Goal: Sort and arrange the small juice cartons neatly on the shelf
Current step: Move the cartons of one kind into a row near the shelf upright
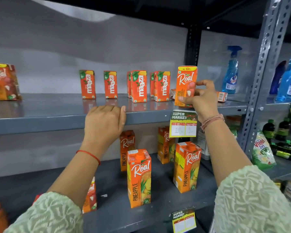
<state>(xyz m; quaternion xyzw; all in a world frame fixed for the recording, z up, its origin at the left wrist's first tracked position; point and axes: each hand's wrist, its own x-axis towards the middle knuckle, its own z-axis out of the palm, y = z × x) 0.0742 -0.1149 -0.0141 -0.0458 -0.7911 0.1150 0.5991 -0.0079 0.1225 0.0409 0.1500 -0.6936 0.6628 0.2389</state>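
Patterned sleeves frame both arms; the left hand [106, 121] rests curled, holding nothing, on the shelf [40, 121] edge. Right hand [202, 98] fingers [204, 82] pinch an upright Real carton [186, 84], label forward, above the price tag [183, 123], hiding its lower right. Maaza cartons [139, 85] stand left of it; a spray bottle [230, 71] stands to its right.

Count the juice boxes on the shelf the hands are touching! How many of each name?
Maaza cartons: 6
Real cartons: 2, one held in the right hand
Tipped-over cartons, name unreadable: 2
Total: 10
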